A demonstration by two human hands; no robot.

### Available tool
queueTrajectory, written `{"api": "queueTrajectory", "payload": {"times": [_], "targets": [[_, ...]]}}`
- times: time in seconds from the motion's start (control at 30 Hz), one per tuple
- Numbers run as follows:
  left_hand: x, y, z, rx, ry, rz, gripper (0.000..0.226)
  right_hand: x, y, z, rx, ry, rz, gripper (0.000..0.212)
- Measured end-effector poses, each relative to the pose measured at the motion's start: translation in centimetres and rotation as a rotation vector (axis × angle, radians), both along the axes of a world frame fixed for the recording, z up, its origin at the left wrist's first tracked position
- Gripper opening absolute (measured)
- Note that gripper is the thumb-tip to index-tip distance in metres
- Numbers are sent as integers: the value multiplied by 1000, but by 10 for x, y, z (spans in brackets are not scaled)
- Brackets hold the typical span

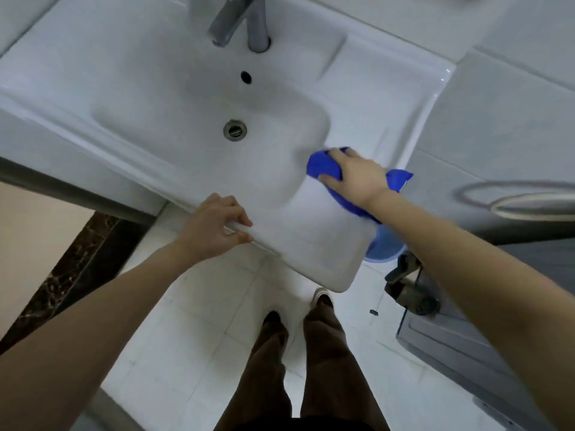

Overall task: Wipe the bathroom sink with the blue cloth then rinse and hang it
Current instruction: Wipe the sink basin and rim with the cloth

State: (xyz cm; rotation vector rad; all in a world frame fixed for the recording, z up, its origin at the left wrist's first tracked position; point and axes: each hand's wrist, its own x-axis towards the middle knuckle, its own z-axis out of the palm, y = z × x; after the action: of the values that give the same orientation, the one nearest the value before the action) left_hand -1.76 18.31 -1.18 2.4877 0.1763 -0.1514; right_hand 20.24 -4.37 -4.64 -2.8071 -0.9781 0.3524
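Observation:
The white bathroom sink (pixel 130 88) fills the upper half of the view, with its drain (pixel 235 130) in the basin's middle and a metal faucet (pixel 231 20) at the back. The blue cloth (pixel 322 164) is bunched on the sink's right ledge, at the basin's right rim. My right hand (pixel 354 175) presses flat on top of it, fingers curled over the cloth. My left hand (pixel 214 228) grips the sink's front edge, fingers over the rim.
A metal towel ring (pixel 513 197) hangs on the right wall. A light blue basin (pixel 384 247) shows under the sink's right corner, with pipe fittings (pixel 407 287) below it. My legs and shoes stand on the white tiled floor (pixel 193 321).

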Motion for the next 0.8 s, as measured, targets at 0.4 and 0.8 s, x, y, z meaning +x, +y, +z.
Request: {"api": "queueTrajectory", "payload": {"times": [0.4,0.8], "targets": [[-1,6,-2,-39,8,-44,30,-114,-2,13,20,143,144,46],[-1,9,-21,-74,-57,-7,29,115,-3,14,-201,-180,-175,44]]}}
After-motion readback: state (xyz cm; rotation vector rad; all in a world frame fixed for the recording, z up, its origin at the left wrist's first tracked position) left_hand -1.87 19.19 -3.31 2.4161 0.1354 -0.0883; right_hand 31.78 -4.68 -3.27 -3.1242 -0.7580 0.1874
